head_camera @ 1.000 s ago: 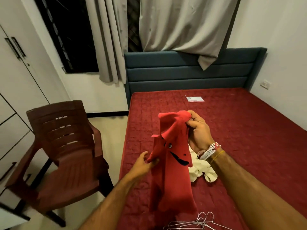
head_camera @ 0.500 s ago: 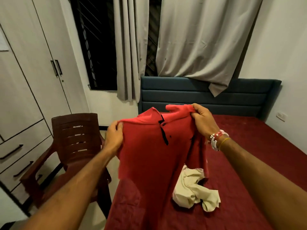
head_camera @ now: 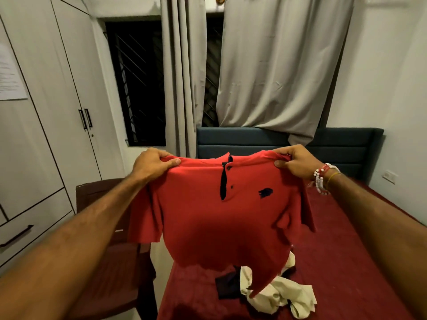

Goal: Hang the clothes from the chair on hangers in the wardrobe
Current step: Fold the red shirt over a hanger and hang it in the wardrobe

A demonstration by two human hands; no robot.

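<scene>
Now, red polo shirt aloft between left hand and right hand.

Both arms stretch forward, bare to the elbow and spread wide. The left hand is curled knuckles-up, thumb laid flat across the front, pinching one shoulder of the shirt. The right hand mirrors it at the other shoulder, fingers folded over the top edge and thumb pressed against the front. The two hands sit level and well apart. The right wrist wears beaded bands and a thin yellow thread
</scene>
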